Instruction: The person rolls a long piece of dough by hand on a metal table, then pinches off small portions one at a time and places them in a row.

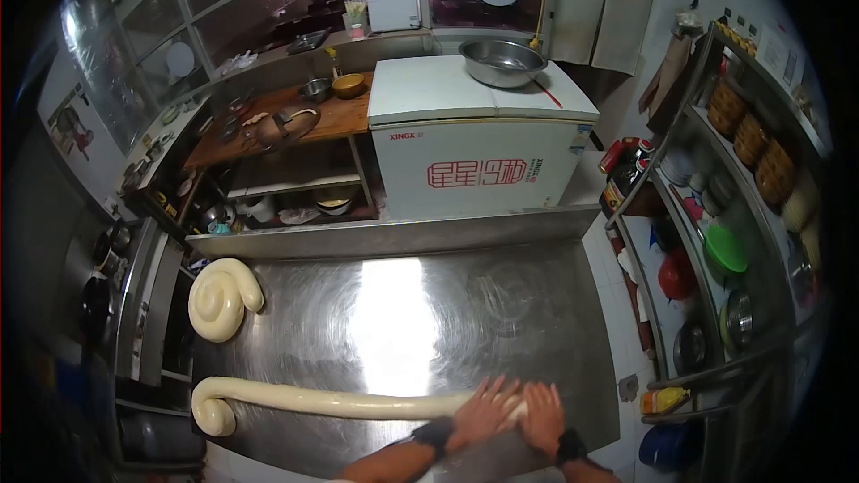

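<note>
A long rope of pale dough (349, 402) lies across the lower part of the steel worktop (501, 304), its left end curled round. My left hand (484, 412) rests on the rope's right end with its fingers spread. Right beside it, my right hand (541, 413) lies at the tip of the dough, fingers stretched out and slightly apart. Both wrists wear dark bands. A second piece of dough (217, 301), coiled in a spiral, sits at the worktop's left side. The dough under my palms is partly hidden.
A raised steel edge (394, 234) runs along the worktop's back. Behind it stand a white freezer (465, 161) with a metal bowl (503, 64) on top and a wooden table (344, 114). Shelves (680, 241) with baskets and bowls line the right; a counter (134, 304) is at left.
</note>
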Available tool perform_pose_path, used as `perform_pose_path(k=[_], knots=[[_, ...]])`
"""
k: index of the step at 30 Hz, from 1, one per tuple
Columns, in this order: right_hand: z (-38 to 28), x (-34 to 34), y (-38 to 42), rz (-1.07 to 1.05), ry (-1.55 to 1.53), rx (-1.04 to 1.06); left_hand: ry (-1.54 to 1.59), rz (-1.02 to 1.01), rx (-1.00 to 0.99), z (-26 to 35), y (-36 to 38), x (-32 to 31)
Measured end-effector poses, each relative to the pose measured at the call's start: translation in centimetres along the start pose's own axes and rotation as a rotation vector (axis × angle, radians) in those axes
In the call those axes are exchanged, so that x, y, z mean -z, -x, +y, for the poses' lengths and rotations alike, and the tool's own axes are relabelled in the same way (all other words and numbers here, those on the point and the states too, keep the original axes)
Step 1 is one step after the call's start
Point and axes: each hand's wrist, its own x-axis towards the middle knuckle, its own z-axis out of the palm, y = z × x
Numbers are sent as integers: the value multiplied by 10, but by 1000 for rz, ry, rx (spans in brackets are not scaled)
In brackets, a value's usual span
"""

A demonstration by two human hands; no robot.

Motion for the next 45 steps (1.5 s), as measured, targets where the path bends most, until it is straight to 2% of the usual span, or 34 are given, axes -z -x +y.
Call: perform_pose_path(k=[2, 3, 4, 6, 7, 8, 9, 10, 11, 12, 14, 16, 18, 19, 21, 22, 23, 24, 25, 27, 28, 29, 30, 31, 33, 35, 37, 38, 40, 41, 43, 44, 45], knots=[[13, 18, -48, 27, 38, -69, 78, 172, 145, -22, -45, -1], [16, 22, -62, 40, 61, -81, 94, 251, 156, -28, -56, 2], [17, 24, -68, 33, 112, -99, 128, 319, 192, -30, -52, 4], [3, 25, -64, 53, 147, -72, 227, 326, 185, -30, -19, 3], [-16, 28, -56, 93, 123, -52, 267, 386, 193, -32, 12, 1], [-39, 26, -52, 19, 104, -18, 293, 448, 195, -39, 47, -2], [-74, 26, -43, 54, 9, 12, 445, 589, 243, -48, 95, 5], [-106, 20, -39, 117, -77, 26, 440, 639, 304, -62, 142, 2], [-137, 8, -36, 71, -123, 88, 453, 633, 463, -75, 189, -7], [-176, -1, -38, 16, -147, 130, 207, 617, 609, -89, 239, -29], [-250, -24, -49, -78, -256, 278, 18, 507, 899, -113, 329, -10], [-304, -60, -63, -67, -288, 446, -165, 441, 1049, -142, 394, -9], [-344, -84, -90, -77, -233, 462, -167, 422, 1004, -176, 429, -19], [-353, -92, -110, -79, -185, 495, -185, 409, 969, -193, 435, -24], [-353, -104, -152, -56, -145, 471, -181, 442, 946, -216, 421, 6], [-352, -108, -177, -28, -114, 459, -80, 351, 966, -233, 413, 23], [-350, -107, -202, -61, -46, 396, 21, 258, 986, -251, 404, 33], [-352, -98, -231, -188, -4, 275, -12, 270, 1011, -274, 394, 37], [-347, -97, -250, 16, 68, 285, -4, 273, 1003, -296, 384, 40], [-334, -100, -274, 199, 99, 245, 111, 239, 1011, -326, 365, 46], [-336, -88, -266, 210, 110, 239, -53, 259, 943, -316, 360, 46], [-337, -74, -244, 3, -54, 240, -2, 310, 852, -306, 367, 31], [-338, -66, -216, -202, -222, 230, 84, 281, 878, -270, 372, 48], [-330, -77, -181, -129, -185, 305, -6, 414, 786, -241, 383, 24], [-332, -77, -128, -51, -72, 337, -20, 254, 702, -192, 399, -1], [-320, -82, -121, -36, -57, 353, -97, 298, 672, -200, 385, 5], [-300, -100, -128, -85, -30, 356, 7, 276, 693, -219, 354, 23], [-300, -81, -162, -83, 37, 308, -10, 333, 691, -246, 334, 21], [-287, -79, -225, 134, 167, 212, -38, 314, 740, -290, 295, 37], [-280, -83, -235, 136, 167, 206, -95, 326, 763, -304, 278, 40], [-264, -81, -254, 147, 213, 155, -185, 431, 611, -303, 272, 0], [-265, -75, -234, -111, 20, 125, 109, 219, 708, -273, 272, 27], [-272, -69, -199, 29, -162, 192, 84, 348, 615, -244, 288, 9]])
